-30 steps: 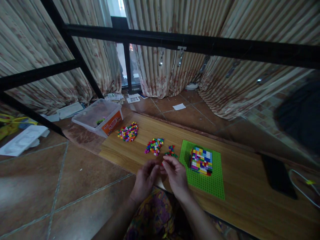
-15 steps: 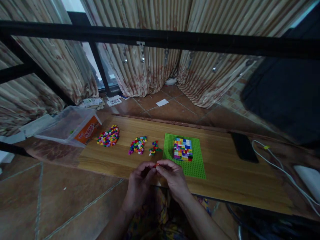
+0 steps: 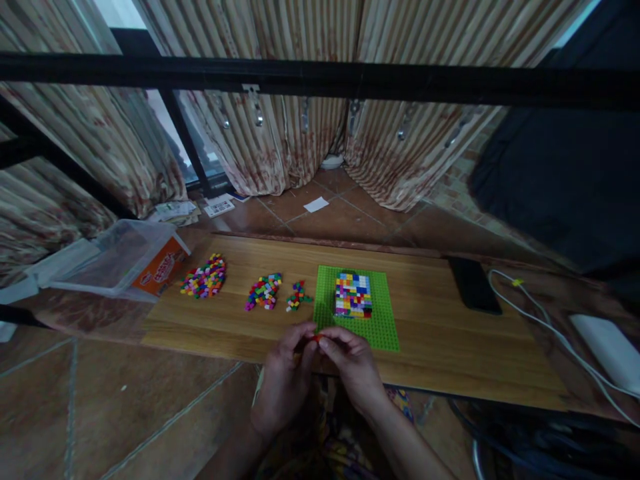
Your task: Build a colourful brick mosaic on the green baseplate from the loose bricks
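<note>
My left hand (image 3: 289, 370) and my right hand (image 3: 354, 365) meet fingertip to fingertip above the table's near edge. Pinched between them is a small red toy brick (image 3: 317, 338), partly covered by the fingers. Just beyond lies a green baseplate (image 3: 383, 327), bearing a block of many-coloured bricks (image 3: 353, 295) built up in a rectangle. Left of the plate is a small cluster of loose bricks (image 3: 299, 297). Farther left are a middle-sized pile (image 3: 265, 292) and a larger pile of bricks (image 3: 205, 277).
A clear plastic box (image 3: 125, 257) with an orange label stands at the table's left end. On the right lie a black phone (image 3: 474, 285), a white cable (image 3: 543, 320) and a white device (image 3: 606, 350). A black rail (image 3: 300, 79) crosses in front of striped curtains.
The camera view has shifted, so the table and its things sit a little farther left. Both hands still pinch the red brick, with the fingers slightly re-angled around it.
</note>
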The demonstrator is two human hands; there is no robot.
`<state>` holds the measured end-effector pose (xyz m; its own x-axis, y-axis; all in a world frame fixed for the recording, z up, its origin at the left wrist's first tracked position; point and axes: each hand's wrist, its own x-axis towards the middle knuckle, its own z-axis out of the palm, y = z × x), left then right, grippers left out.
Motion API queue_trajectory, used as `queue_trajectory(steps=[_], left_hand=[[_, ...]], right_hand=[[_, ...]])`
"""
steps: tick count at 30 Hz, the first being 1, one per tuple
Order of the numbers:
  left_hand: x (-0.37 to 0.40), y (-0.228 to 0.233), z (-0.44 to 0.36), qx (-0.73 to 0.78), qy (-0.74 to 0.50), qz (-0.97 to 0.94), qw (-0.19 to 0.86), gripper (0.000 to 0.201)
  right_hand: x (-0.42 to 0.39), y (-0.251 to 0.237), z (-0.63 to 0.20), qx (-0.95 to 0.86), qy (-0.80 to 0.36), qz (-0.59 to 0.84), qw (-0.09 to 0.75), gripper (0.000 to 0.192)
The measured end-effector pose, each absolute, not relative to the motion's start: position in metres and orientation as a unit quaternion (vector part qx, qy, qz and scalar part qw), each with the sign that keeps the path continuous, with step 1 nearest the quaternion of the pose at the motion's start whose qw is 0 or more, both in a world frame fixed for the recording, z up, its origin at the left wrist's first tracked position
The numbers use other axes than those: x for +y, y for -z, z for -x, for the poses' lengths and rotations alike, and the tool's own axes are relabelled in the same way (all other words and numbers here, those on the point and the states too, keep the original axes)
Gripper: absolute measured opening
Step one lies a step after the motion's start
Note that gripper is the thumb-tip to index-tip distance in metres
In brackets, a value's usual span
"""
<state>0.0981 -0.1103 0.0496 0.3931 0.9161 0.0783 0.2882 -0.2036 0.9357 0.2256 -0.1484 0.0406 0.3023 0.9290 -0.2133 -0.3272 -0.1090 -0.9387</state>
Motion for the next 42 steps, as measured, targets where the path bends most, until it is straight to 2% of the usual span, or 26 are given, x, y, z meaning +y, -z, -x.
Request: queue_trajectory(steps=[6, 9, 13, 17, 21, 24, 33, 42], left_hand=[[-0.112, -0.049, -0.095, 0.396, -0.330, -0.662, 0.544, 0.018], [-0.106, -0.041, -0.084, 0.409, -0.349, -0.660, 0.524, 0.018], [-0.078, -0.019, -0.057, 0.465, -0.360, -0.722, 0.365, 0.019], [-0.048, 0.004, -0.036, 0.488, -0.322, -0.771, 0.253, 0.021], [-0.034, 0.016, -0.037, 0.483, -0.303, -0.795, 0.210, 0.021], [-0.031, 0.018, -0.042, 0.490, -0.308, -0.792, 0.197, 0.022], [-0.032, 0.018, -0.043, 0.502, -0.311, -0.784, 0.190, 0.022], [-0.032, 0.017, -0.044, 0.498, -0.313, -0.790, 0.169, 0.021]], right_hand=[[-0.152, -0.034, -0.222, -0.209, -0.590, 0.505, 0.595, 0.025], [-0.149, -0.028, -0.217, -0.183, -0.603, 0.508, 0.587, 0.027], [-0.143, -0.022, -0.223, -0.234, -0.517, 0.589, 0.576, 0.027], [-0.144, -0.021, -0.253, -0.373, -0.345, 0.661, 0.553, 0.020], [-0.147, -0.027, -0.289, -0.461, -0.184, 0.699, 0.515, 0.019], [-0.144, -0.031, -0.306, -0.506, -0.108, 0.720, 0.461, 0.020], [-0.132, -0.024, -0.313, -0.582, -0.057, 0.729, 0.356, 0.021], [-0.126, -0.015, -0.316, -0.570, -0.061, 0.725, 0.381, 0.014]])
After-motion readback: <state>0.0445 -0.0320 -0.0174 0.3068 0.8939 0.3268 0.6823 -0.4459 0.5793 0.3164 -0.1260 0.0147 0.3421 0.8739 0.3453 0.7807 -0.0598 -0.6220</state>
